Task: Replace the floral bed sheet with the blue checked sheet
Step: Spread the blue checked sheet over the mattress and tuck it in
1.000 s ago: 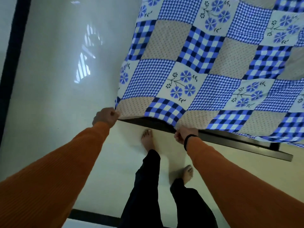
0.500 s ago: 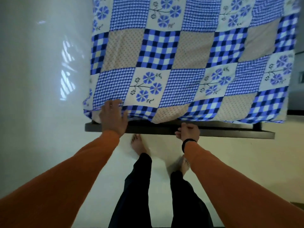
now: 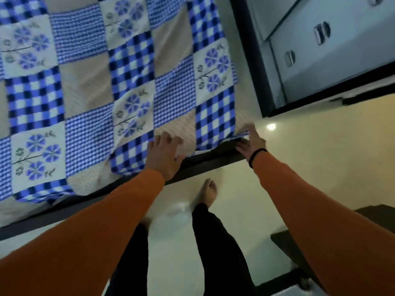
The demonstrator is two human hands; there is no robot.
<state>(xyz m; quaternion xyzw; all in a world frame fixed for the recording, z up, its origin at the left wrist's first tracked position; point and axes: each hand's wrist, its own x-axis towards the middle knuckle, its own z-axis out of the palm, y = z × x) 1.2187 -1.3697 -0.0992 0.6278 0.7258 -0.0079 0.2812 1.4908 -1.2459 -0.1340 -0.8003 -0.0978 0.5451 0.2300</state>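
1. Nearest, two orange sleeves [image 3: 102, 227] are seen reaching forward over a pale floor [image 3: 267, 189], with dark trousers and a bare foot [image 3: 209, 192] below them.
2. The left hand [image 3: 165, 155] is laid flat on the blue checked sheet [image 3: 89, 86] at the bed's near edge, fingers straight and slightly spread; nothing is gripped, the cloth is only pressed.
3. The right hand [image 3: 250, 141] is placed at the sheet's corner, just above the dark bed frame [image 3: 213, 161]. Its fingers are blurred; whether the corner is pinched or merely touched cannot be told.
4. The sheet is spread over the bed, its hem lying unevenly along the frame and a fold showing near the left hand.
5. Beyond, pale drawers [image 3: 320, 50] with metal handles are visible beside the bed.
6. Risk, as judged: if the corner is pulled while the left palm pins the cloth, the fold could be tightened into a crease, or the far side dragged off square.
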